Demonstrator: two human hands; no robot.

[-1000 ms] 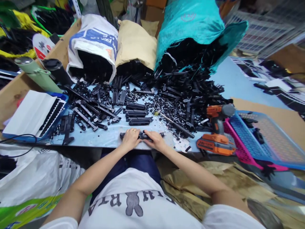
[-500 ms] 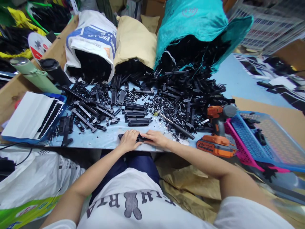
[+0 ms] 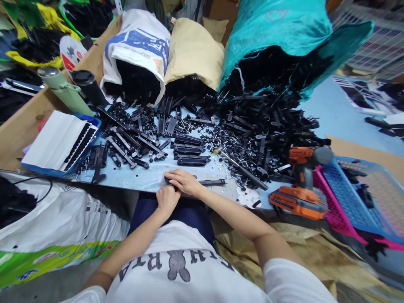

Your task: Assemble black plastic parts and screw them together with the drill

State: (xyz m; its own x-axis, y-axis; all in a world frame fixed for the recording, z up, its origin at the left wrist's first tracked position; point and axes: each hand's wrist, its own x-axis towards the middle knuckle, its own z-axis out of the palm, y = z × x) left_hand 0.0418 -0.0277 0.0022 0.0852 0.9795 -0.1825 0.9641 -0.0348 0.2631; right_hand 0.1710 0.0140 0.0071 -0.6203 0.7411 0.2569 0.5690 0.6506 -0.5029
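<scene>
A long black plastic bar (image 3: 213,182) lies along the table's near edge, partly covered by my hands. My right hand (image 3: 185,182) is closed over its left portion, fingers pointing left. Just below and touching it, my left hand (image 3: 168,199) is curled at the bar's left end; its fingertips are hidden. Beyond my hands a small stack of similar black bars (image 3: 191,160) lies in neat rows. A screwdriver with a yellowish tip and dark shaft (image 3: 243,170) rests to the right among loose screws (image 3: 217,139).
An orange cordless drill (image 3: 298,181) stands at the right, beside blue and pink baskets (image 3: 341,189). Heaps of black parts (image 3: 135,134) spread in front of a white sack (image 3: 139,38), a tan sack (image 3: 195,50) and a teal sack (image 3: 277,29). Paper-filled blue tray (image 3: 57,170) and green flask (image 3: 67,92) are left.
My right hand has moved left across the bar, next to my left hand. My left hand has dropped nearer the edge and curled up. The view has shifted, moving the scene rightward.
</scene>
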